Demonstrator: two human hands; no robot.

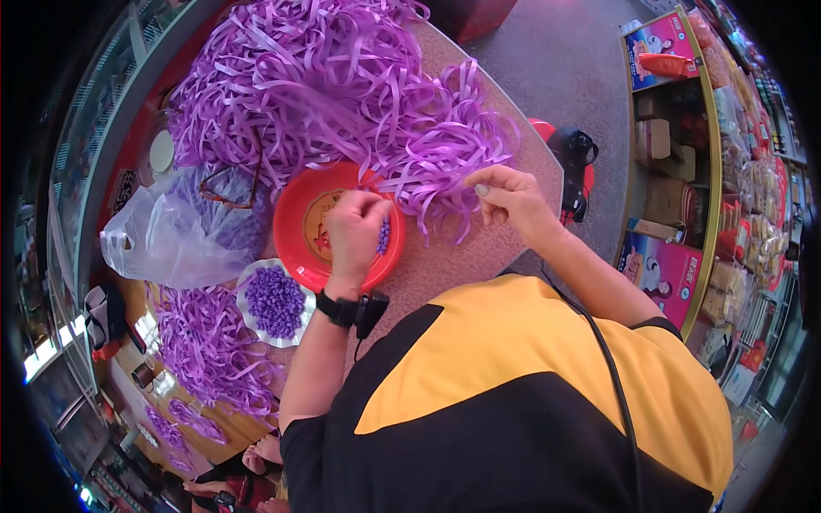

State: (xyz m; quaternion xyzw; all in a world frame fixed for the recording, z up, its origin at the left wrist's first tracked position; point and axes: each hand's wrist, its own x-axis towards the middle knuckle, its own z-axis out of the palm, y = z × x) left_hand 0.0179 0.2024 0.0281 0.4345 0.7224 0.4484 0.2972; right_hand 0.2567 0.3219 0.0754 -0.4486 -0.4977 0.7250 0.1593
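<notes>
While the left hand (355,229) is closing on small purple beads (384,237) over the round red plastic plate (299,224), the right hand (511,201) is pinching purple paper ribbons (428,162), which, I judge, risk snagging and scattering beads.

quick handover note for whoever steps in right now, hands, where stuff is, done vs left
Left hand: closed over the red plate, gripping small purple beads.
Right hand: pinching a strip at the edge of the purple ribbon pile.
Small foil dish beside the red plate holds a heap of purple pieces; clear plastic bag lies left of the plate.
Done: one dish filled. Left: a large ribbon pile on the table, more strips by the dish.
</notes>
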